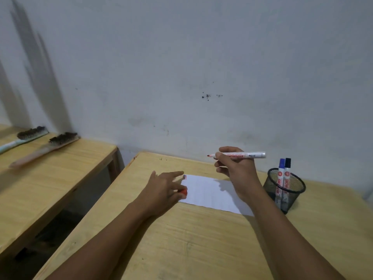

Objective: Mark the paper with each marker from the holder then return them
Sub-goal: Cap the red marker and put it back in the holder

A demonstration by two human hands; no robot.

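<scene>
We see right hand (235, 165) raised mid-frame, grip clenched on uncapped red marker (240, 155) | left hand (164, 188) pressing paper (212, 194), fingers curled round red cap (183, 192) | holder (286, 188) right, on tabletop (181, 239)

Red marker (241, 155) in right hand (235, 168): smooth glossy white plastic barrel. Below the grip, paper (212, 194): matt white sheet. Right of the grip, holder (284, 189): black wire mesh, metal-looking. Table (181, 239): pale wood, smooth, faint sheen. Cap (184, 192) under left hand (163, 188): red plastic.
</scene>
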